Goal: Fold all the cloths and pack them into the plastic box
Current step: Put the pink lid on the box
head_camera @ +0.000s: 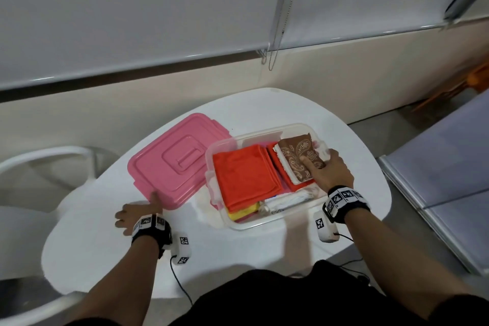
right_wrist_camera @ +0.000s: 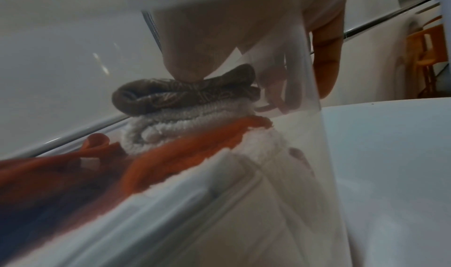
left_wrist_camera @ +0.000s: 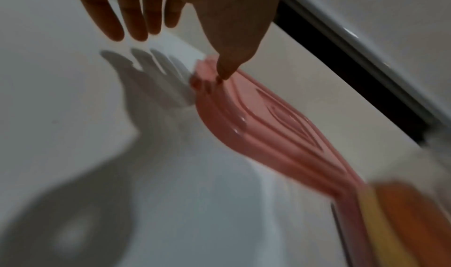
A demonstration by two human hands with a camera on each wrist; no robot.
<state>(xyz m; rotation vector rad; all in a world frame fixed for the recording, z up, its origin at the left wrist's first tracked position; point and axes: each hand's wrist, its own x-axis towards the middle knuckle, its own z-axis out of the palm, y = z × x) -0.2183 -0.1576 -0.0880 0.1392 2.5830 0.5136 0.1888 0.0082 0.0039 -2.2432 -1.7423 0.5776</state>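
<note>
Dark-clothed lap and two bare forearms with marker-printed wristbands fill the near edge of the head view, above a rounded white counter [head_camera: 90,243] whose near rim curves just in front of the body. On its bare left part the left hand [head_camera: 137,213] lies with fingers straight and spread over the surface, only the thumb tip [left_wrist_camera: 225,72] touching the near corner of the flat pink plastic lid [head_camera: 177,159]; the wrist view shows the other fingers off the counter, their shadow below them. Just right of the lid, touching it, stands the clear rectangular plastic box [head_camera: 267,223], packed with folded cloths: a red-orange stack [head_camera: 244,174] on the left over a yellow cloth [head_camera: 242,213], and on the right a brown paisley-patterned folded cloth [head_camera: 299,160] atop a white terry cloth [right_wrist_camera: 185,120]. The right hand [head_camera: 332,171] grips that brown cloth, thumb pressing on top and fingers curled down its far-right side against the box wall. The right wrist view is hazed by the clear wall, so lower layers blur. Bare counter runs beyond the box to the far rim. A white chair [head_camera: 45,156] stands left, cut off; grey seating [head_camera: 444,164] right. Behind, a pale wall and lowered grey roller blinds [head_camera: 158,8] with a hanging bead chain [head_camera: 276,45].
</note>
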